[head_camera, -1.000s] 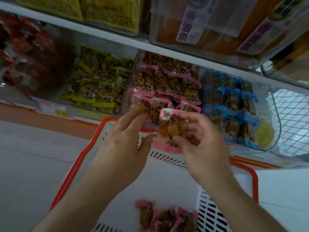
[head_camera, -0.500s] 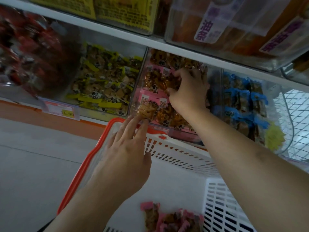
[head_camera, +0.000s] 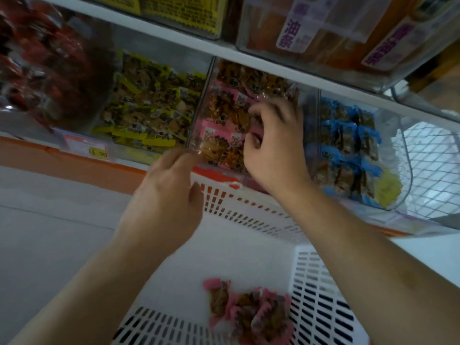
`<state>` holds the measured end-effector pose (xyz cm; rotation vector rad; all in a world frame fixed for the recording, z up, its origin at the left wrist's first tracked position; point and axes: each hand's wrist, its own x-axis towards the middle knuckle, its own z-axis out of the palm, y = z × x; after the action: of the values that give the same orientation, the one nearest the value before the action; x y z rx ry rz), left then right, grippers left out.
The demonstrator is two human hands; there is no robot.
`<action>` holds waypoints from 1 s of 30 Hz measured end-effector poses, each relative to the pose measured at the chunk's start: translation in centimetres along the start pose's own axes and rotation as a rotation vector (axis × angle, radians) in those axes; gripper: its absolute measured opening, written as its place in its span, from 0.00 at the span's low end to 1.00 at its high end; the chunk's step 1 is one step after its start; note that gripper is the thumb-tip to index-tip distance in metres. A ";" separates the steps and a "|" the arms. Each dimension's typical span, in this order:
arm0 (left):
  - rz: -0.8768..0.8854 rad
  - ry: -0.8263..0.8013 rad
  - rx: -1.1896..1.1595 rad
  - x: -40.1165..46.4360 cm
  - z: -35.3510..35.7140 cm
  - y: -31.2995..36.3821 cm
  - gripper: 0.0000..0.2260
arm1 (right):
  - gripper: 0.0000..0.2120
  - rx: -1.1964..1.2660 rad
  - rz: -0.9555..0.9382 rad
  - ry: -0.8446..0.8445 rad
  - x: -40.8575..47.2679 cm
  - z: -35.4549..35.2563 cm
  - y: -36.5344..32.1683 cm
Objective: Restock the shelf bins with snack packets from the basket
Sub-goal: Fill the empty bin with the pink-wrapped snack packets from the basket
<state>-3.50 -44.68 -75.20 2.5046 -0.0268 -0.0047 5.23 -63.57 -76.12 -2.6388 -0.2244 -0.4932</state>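
Pink snack packets (head_camera: 251,313) lie in the white basket (head_camera: 321,307) at 6 o'clock. Right hand (head_camera: 273,148), fingers curled, grip indeterminate; left hand (head_camera: 166,195) relaxed, holding nothing.

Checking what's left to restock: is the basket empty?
No, a pile of pink packets lies in the basket, near its right wall.

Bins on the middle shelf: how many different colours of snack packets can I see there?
4. From left: red packets, yellow packets, pink packets where the right hand reaches, blue packets. More bins may lie outside the view.
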 end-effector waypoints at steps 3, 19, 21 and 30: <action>-0.053 0.007 0.037 -0.4 -1.6 -1.0 0.21 | 0.12 0.184 -0.063 -0.110 -5.8 -2.3 -2.1; -0.409 -0.335 0.154 -2.0 -2.0 -4.9 0.08 | 0.20 -0.186 0.129 -1.113 -27.0 9.7 0.8; -0.386 -0.250 0.133 -1.5 -2.0 -4.6 0.10 | 0.18 0.005 0.284 -1.116 -25.4 9.3 0.7; -0.272 -0.194 -0.281 -0.3 -0.7 -1.0 0.09 | 0.11 0.570 0.567 -0.838 -12.0 -2.9 -1.9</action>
<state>-3.75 -43.42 -75.24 2.2002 0.2202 -0.3402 -7.12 -64.12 -77.48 -2.0474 0.1283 0.7640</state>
